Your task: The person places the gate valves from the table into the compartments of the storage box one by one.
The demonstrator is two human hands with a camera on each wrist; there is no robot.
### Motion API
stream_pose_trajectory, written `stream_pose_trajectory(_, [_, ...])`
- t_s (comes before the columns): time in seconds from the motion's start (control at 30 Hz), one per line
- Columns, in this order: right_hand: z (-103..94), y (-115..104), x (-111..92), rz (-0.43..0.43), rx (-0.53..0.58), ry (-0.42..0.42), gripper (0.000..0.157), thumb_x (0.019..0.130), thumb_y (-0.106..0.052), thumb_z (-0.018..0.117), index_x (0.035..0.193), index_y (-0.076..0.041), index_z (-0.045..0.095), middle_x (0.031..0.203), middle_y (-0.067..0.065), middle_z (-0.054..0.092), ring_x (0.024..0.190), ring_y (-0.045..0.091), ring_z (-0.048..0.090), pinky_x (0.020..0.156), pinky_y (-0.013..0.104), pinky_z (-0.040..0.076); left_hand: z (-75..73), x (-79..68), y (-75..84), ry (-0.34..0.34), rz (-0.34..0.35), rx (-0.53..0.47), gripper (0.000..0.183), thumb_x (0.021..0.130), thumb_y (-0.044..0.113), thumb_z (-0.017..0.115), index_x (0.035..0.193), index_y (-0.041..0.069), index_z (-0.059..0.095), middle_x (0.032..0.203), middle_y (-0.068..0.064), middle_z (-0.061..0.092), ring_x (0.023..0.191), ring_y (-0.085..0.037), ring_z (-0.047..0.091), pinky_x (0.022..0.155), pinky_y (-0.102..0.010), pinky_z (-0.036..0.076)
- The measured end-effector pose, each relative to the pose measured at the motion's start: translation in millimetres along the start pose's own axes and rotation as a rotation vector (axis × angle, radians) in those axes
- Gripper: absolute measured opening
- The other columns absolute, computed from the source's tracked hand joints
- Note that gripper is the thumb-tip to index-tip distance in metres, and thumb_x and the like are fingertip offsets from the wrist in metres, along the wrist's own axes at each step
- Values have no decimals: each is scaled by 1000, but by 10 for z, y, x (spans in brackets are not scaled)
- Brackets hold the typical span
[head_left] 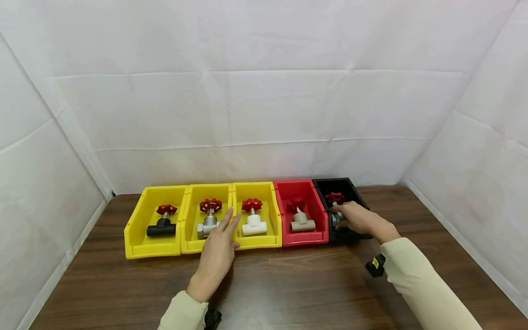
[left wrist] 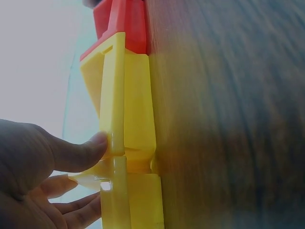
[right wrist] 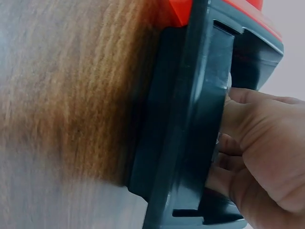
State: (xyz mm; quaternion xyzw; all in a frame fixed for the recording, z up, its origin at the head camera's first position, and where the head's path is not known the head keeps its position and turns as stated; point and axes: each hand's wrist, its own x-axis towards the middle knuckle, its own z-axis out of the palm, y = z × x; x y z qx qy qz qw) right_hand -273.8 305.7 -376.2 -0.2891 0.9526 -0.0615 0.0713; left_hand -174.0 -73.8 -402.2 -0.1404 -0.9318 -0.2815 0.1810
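Note:
My right hand (head_left: pixel 358 217) reaches into the black bin (head_left: pixel 350 236) at the row's right end. Its fingers curl round a metal valve (head_left: pixel 336 217) with a red handwheel; in the right wrist view the bin's front wall hides most of the grip. My left hand (head_left: pixel 217 253) lies over the front of two yellow bins, fingers extended and holding nothing. Its thumb (left wrist: pixel 90 149) touches a yellow rim (left wrist: pixel 113 109) in the left wrist view. Beside these fingers are a silver valve (head_left: pixel 206 227) in the middle yellow bin and a white valve (head_left: pixel 254 225) in the right yellow bin.
The leftmost yellow bin (head_left: pixel 153 250) holds a black valve (head_left: pixel 162 227) with a red handwheel. Between the yellow and black bins, a red bin (head_left: pixel 305 238) contains a beige-grey valve (head_left: pixel 302 223). The bins stand on a brown wooden table (head_left: pixel 297 293) before white cloth walls (head_left: pixel 264 105).

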Motion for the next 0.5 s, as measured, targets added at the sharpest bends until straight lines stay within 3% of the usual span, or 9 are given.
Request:
stream_pose_trajectory(0.13, [21,11,10,8,-11,-1,41,83,-9,74,121,3,61,101,11,65,87,23,62,72,40,51,0,13,-6,-10,-4,-13,66,76,-4,77,137,5,52,146,-15,41,58,-20,49,51,-25,40])
stream_pose_trajectory(0.27, [47,25,-13,33,-23,2,41,83,-10,74,120,0,62,99,10,64,91,28,60,76,43,51,12,21,-19,-31,-2,-30,66,77,-3,76,138,4,51,147,-15,40,67,-26,56,55,-26,43])
stream_pose_trajectory(0.4, [46,-5,-42,59,-41,-3,42,83,-13,75,121,-3,63,105,13,63,98,33,59,80,47,50,-13,14,-43,-55,9,-53,64,79,0,76,138,3,50,146,-17,40,96,-37,61,71,-35,53])
stream_pose_trajectory(0.5, [-23,-97,-81,94,-37,-5,45,85,-19,73,126,-6,60,116,21,59,106,39,56,84,51,48,-93,-9,-58,-47,25,-44,59,80,5,76,135,2,53,142,-20,44,110,-42,55,84,-47,49])
